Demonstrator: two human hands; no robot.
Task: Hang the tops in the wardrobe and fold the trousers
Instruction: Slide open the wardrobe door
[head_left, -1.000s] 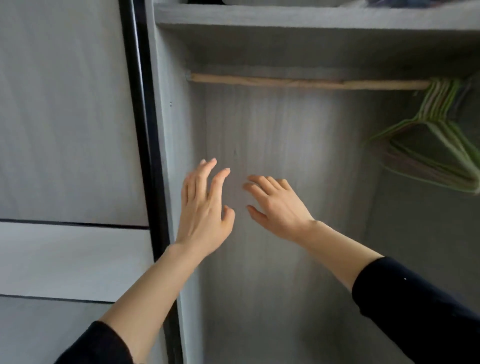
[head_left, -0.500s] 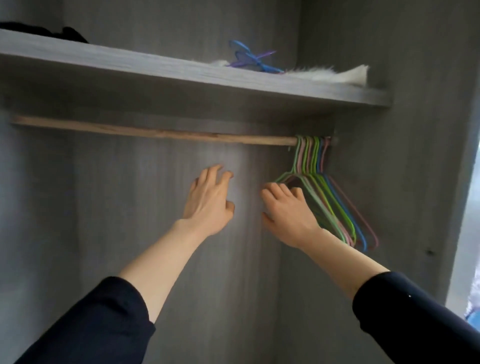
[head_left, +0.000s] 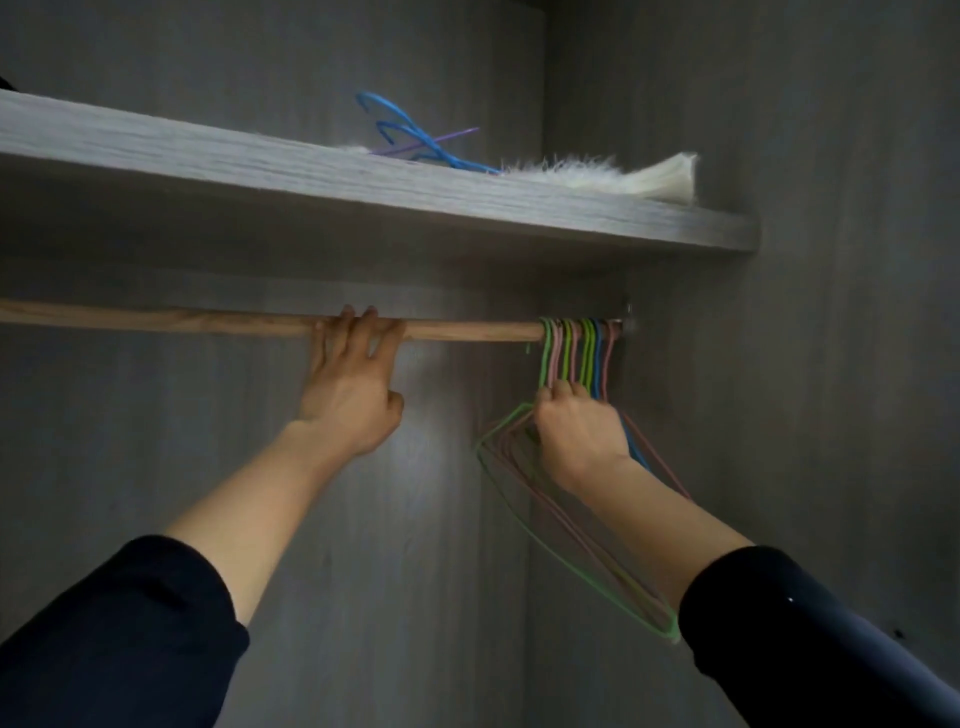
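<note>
The inside of the wardrobe (head_left: 130, 441) is seen from below. At 9 o'clock in the view a wooden rail (head_left: 156, 318) begins and is carried across towards 3 o'clock, under a grey shelf (head_left: 260, 171). Near the centre the rail is held by the left hand (head_left: 353, 384): its fingers are hooked over the top of the rail, and the thumb is kept free below.

At 12 o'clock from that hand, a few loose hangers (head_left: 410, 135), blue and purple, are seen on the shelf. At 3 o'clock from them a white furry piece (head_left: 597, 174) is laid along the shelf edge.

At 3 o'clock from the left hand, a bunch of coloured hangers (head_left: 571, 348) is hooked at the right end of the rail. Their necks are gripped from below by the curled fingers of the right hand (head_left: 576, 431). How many are enclosed cannot be told.

No tops or trousers are shown, so the task is judged to be at an early step, the fetching of a hanger.

Several things could go wrong:
- The hooks are packed close together, so more than one hanger may be lifted off at once.
- The thin frames are overlapped below the hand, so they may be caught in one another.
- If the bunch is pulled sideways instead of being raised clear of the rail, hangers may be dropped to the wardrobe floor.

No brand, label or writing can be read anywhere.
</note>
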